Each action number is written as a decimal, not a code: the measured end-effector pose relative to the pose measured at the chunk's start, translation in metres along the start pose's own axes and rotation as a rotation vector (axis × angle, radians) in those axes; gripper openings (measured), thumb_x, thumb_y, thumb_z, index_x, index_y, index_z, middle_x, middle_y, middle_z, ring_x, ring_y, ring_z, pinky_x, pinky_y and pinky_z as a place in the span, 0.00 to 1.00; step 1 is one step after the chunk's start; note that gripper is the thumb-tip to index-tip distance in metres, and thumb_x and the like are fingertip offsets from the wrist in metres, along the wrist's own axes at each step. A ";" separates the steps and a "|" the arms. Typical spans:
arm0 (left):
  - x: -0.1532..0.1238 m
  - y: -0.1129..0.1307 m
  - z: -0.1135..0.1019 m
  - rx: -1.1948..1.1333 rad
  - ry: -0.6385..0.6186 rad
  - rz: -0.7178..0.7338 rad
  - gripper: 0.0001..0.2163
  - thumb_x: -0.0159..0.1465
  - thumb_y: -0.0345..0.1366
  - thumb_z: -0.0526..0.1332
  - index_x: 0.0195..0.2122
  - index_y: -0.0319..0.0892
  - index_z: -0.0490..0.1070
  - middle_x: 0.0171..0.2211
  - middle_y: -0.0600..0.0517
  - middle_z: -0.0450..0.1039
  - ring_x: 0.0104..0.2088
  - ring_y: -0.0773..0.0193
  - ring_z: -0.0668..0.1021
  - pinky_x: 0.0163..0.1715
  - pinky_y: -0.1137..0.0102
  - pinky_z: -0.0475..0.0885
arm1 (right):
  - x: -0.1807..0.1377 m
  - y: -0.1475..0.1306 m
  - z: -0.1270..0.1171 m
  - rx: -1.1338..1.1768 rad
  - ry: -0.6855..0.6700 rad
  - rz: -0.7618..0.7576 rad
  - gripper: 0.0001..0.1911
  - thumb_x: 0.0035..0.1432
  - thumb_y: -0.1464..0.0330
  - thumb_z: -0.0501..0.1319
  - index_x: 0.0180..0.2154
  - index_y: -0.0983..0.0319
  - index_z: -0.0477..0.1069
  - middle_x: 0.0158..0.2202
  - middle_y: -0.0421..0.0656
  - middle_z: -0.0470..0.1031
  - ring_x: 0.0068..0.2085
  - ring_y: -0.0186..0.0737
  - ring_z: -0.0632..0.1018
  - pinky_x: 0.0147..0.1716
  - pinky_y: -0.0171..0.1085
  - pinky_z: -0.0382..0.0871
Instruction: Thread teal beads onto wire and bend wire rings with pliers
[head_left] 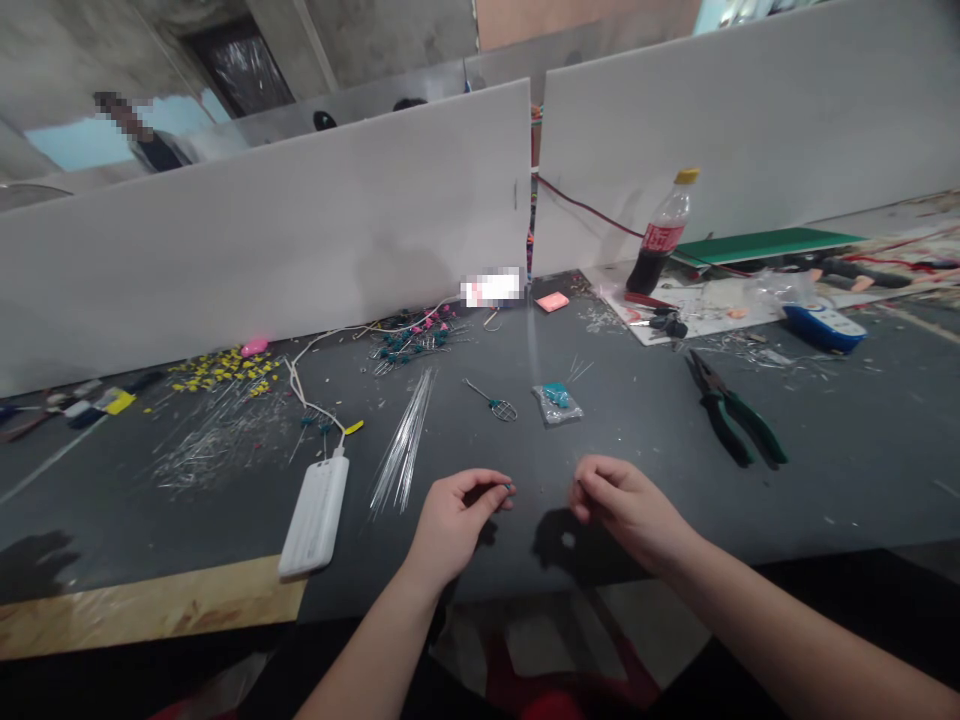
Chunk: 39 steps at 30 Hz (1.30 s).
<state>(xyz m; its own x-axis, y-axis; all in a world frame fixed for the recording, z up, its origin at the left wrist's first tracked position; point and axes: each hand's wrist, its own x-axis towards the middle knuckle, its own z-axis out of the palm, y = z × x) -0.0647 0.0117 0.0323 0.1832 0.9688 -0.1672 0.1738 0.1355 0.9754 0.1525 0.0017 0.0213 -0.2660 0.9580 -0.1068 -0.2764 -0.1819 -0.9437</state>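
My left hand (457, 515) pinches a tiny dark teal piece (509, 488) between thumb and forefinger, above the front of the grey table. To its right my right hand (619, 505) is closed, thumb against curled fingers; whatever it holds, if anything, is too small or hidden. Beyond the hands lies a small wire whisk-like piece (501, 407) with a looped head and a teal bead. Beside it rests a clear plastic bag (557, 401) of teal bits. A bundle of straight silvery wires (405, 440) lies left of my left hand.
A white power bank (315, 515) with a cable lies at left, near scattered wires and yellow pieces (217, 370). Green-handled pliers (735, 410) are at right. Behind stand a cola bottle (662, 235) and white partition panels (300, 220). A person appears beyond them.
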 end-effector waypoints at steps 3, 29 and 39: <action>0.000 0.000 0.001 0.034 -0.008 0.004 0.08 0.58 0.37 0.65 0.35 0.39 0.77 0.30 0.50 0.79 0.31 0.64 0.80 0.35 0.70 0.73 | 0.000 0.002 -0.003 -0.018 -0.028 0.035 0.14 0.48 0.59 0.70 0.30 0.62 0.71 0.26 0.40 0.75 0.27 0.34 0.72 0.30 0.36 0.64; 0.006 0.005 -0.019 0.421 0.042 0.099 0.10 0.62 0.34 0.57 0.42 0.43 0.76 0.41 0.50 0.79 0.39 0.62 0.80 0.42 0.69 0.73 | 0.009 0.010 -0.003 -0.842 0.012 -0.125 0.09 0.58 0.63 0.59 0.34 0.58 0.77 0.35 0.42 0.80 0.38 0.41 0.78 0.40 0.38 0.68; 0.015 -0.009 -0.002 1.437 -0.175 0.158 0.24 0.65 0.31 0.52 0.62 0.55 0.59 0.41 0.49 0.74 0.37 0.58 0.79 0.32 0.69 0.69 | 0.011 0.019 0.005 -0.989 0.004 -0.156 0.20 0.64 0.60 0.52 0.23 0.60 0.69 0.22 0.39 0.71 0.27 0.37 0.72 0.28 0.34 0.61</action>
<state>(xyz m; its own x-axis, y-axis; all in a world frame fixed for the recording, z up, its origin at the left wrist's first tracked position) -0.0650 0.0258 0.0214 0.3867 0.9021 -0.1917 0.9205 -0.3903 0.0201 0.1400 0.0077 0.0035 -0.2886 0.9566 0.0410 0.5851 0.2101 -0.7833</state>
